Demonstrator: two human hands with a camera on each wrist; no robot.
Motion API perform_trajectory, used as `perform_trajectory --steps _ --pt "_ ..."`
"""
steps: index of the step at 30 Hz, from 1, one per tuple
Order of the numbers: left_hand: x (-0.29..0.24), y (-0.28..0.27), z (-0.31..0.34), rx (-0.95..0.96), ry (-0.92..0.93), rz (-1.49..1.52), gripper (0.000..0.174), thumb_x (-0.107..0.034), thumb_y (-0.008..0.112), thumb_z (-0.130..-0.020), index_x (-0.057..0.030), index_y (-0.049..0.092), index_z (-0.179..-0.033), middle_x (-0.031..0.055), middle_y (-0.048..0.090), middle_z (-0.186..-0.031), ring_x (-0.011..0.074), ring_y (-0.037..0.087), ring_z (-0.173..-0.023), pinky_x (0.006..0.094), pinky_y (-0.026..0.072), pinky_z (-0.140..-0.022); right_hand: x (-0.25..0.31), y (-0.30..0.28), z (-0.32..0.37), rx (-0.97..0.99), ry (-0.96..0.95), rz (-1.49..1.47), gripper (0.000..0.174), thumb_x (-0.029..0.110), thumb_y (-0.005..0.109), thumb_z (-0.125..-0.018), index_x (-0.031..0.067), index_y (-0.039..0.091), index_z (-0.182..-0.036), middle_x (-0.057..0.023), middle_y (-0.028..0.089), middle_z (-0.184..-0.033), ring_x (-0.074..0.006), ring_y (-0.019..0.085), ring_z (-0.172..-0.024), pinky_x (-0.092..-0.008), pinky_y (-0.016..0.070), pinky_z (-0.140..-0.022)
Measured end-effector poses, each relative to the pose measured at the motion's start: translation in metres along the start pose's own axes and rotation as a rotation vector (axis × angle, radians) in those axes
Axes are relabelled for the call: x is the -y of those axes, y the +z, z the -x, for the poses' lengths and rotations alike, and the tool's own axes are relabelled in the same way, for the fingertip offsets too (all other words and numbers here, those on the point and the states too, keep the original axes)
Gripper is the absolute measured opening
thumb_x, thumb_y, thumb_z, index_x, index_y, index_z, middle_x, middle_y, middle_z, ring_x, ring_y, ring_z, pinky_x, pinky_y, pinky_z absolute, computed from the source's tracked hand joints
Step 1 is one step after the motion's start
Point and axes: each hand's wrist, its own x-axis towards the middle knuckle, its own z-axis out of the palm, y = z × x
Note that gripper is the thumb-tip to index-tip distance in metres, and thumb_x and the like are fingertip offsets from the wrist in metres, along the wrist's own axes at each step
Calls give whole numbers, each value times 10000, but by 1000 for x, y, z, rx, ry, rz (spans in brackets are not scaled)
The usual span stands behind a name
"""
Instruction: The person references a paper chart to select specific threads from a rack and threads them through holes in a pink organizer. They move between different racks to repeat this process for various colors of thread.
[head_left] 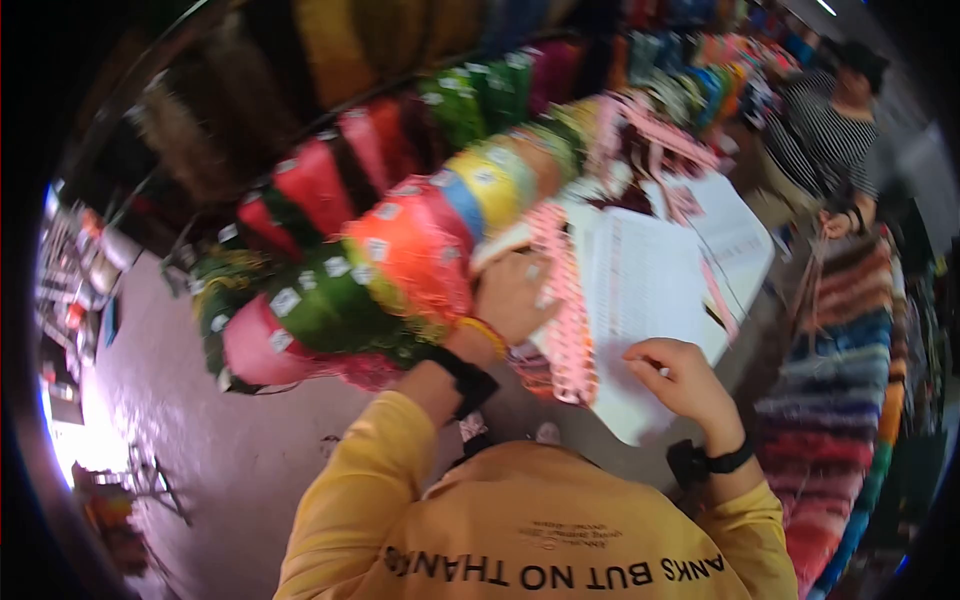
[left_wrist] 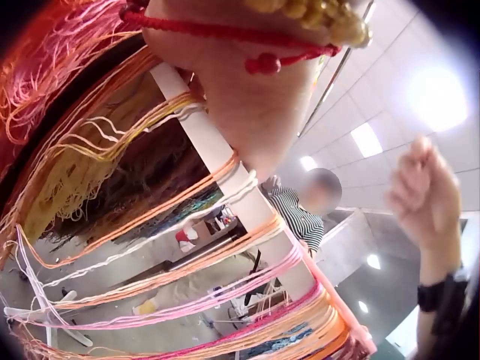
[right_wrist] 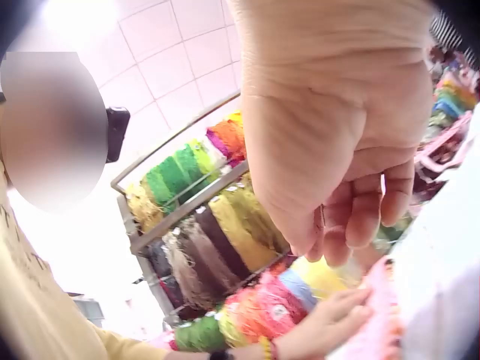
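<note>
My left hand [head_left: 515,295] holds the left edge of a large white card [head_left: 640,290], beside a strip of looped pink threads [head_left: 562,300]. In the left wrist view, orange, white and pink threads [left_wrist: 202,300] hang from holes along the white edge strip [left_wrist: 199,135]; the hand [left_wrist: 251,97] lies against this strip and its fingertips are hidden. My right hand [head_left: 680,375] is raised over the card's lower right part, fingers loosely bent. Nothing shows between the fingers of the right hand [right_wrist: 345,150] in the right wrist view.
Bundles of coloured yarn [head_left: 410,240] lie in a row at the left, with more skeins [head_left: 320,180] hanging behind. Another yarn row [head_left: 830,400] runs down the right. A person in a striped top [head_left: 825,130] stands at the upper right, handling threads. Printed sheets [head_left: 725,225] lie behind.
</note>
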Motion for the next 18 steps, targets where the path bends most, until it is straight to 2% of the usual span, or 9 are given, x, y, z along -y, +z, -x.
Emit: perform_trajectory --steps 1,3,6,9,12,18 --pt "-1 -1 1 0 -28 8 461 -340 629 -707 -58 554 -1063 99 486 -1116 283 444 -1028 424 351 -857 18 0 -15 1 -15 -87 108 111 594 -783 45 618 -865 -92 609 -761 -224 577 -662 -289 461 -606" --pt "0 -5 3 18 -63 52 492 -359 631 -704 -66 538 -1088 93 482 -1121 288 442 -1029 425 346 -863 63 -1 -51 3 -157 -135 108 106 594 -783 41 610 -867 -84 604 -758 -203 569 -650 -276 456 -597" --pt "8 -5 0 -61 -25 61 481 -360 624 -697 -54 553 -1061 110 514 -1081 275 466 -970 411 359 -823 128 14 -106 -33 -410 -188 81 63 599 -778 5 595 -834 -62 600 -753 -141 568 -656 -244 448 -604" --pt "19 -7 -3 -126 -5 94 465 -357 615 -700 -55 553 -1049 108 513 -1066 272 466 -963 408 359 -818 162 45 -157 -2 -434 -163 83 76 591 -782 9 587 -831 -70 597 -760 -152 566 -666 -260 445 -604" --pt "24 -10 1 -172 11 121 450 -354 605 -702 -57 552 -1036 105 512 -1052 270 466 -956 405 358 -813 165 82 -183 -10 -384 -76 107 138 583 -781 35 574 -805 -113 586 -745 -264 576 -663 -330 452 -593" --pt "26 -13 6 -224 28 163 420 -347 586 -707 -60 551 -1011 100 511 -1022 266 466 -942 399 357 -803 153 111 -194 -3 -253 -46 117 154 581 -779 41 575 -804 -118 595 -761 -291 584 -689 -362 455 -617"
